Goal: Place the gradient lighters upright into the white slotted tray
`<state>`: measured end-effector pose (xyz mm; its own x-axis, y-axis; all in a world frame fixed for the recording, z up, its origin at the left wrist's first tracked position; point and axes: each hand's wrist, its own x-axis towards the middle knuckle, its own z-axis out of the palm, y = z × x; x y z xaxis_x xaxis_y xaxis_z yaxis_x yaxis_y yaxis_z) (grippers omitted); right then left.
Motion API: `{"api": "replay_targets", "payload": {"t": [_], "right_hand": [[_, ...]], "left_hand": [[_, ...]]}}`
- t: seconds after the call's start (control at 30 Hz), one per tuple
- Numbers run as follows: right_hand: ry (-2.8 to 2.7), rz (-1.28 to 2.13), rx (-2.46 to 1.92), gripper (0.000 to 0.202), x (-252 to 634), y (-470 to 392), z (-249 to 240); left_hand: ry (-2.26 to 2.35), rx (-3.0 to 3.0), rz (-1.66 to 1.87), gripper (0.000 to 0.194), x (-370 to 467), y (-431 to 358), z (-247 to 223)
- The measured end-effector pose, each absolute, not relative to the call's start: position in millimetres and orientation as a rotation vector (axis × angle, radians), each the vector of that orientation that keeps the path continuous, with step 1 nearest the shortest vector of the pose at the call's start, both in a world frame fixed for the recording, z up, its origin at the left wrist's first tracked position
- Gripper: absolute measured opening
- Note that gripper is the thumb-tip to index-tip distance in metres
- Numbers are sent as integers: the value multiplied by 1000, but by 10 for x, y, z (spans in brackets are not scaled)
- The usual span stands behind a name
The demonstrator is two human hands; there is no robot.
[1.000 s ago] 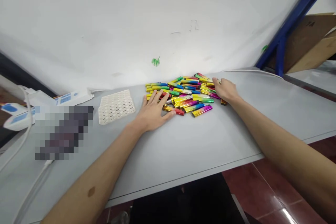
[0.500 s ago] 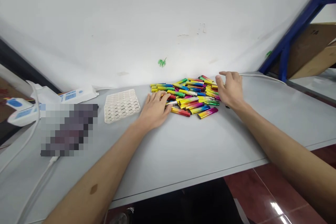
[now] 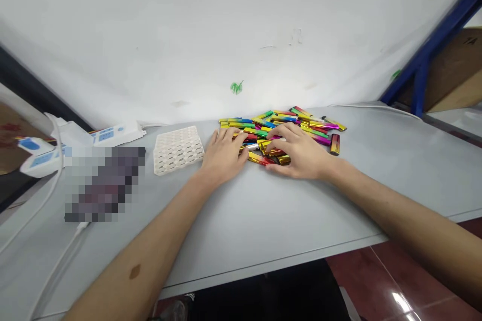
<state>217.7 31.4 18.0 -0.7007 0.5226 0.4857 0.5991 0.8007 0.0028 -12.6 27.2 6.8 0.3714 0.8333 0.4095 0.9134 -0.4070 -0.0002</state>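
A loose pile of flat, shiny pieces in yellow, red, green, blue and purple, looking like lighter casings (image 3: 259, 133), lies against the wall. At its left end rests my left hand (image 3: 225, 155), palm down, fingers spread over the nearest pieces. My right hand (image 3: 297, 153) covers the front right of the heap, with its fingers apart and touching several pieces. What lies under both palms is hidden. One red and yellow casing (image 3: 335, 144) sits apart at the right of the pile. Left of my left hand stands a white tray (image 3: 178, 149) with rows of slots.
A blurred-out dark device (image 3: 107, 183) with a white cable lies at the left of the grey table (image 3: 256, 225). Behind it are white power strips (image 3: 116, 133). A white cord (image 3: 376, 106) runs along the wall at the right, near a blue metal frame (image 3: 419, 83).
My right hand has come left and nearer, from the pile's right end onto its front. Casings at the right have shifted and spread. My left hand stays almost where it was.
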Motion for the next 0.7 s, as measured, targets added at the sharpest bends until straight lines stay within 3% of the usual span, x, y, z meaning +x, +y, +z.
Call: {"api": "replay_targets", "payload": {"t": [0.37,0.7], "right_hand": [[-2630,-170,-705,35,2104,201,235],[-2576,-241,-789,18,2068,179,194]], "left_hand": [[-2281,-1831,-60,50,-387,105,465],[-2276,-2033,-125,51,-302,56,478]]}}
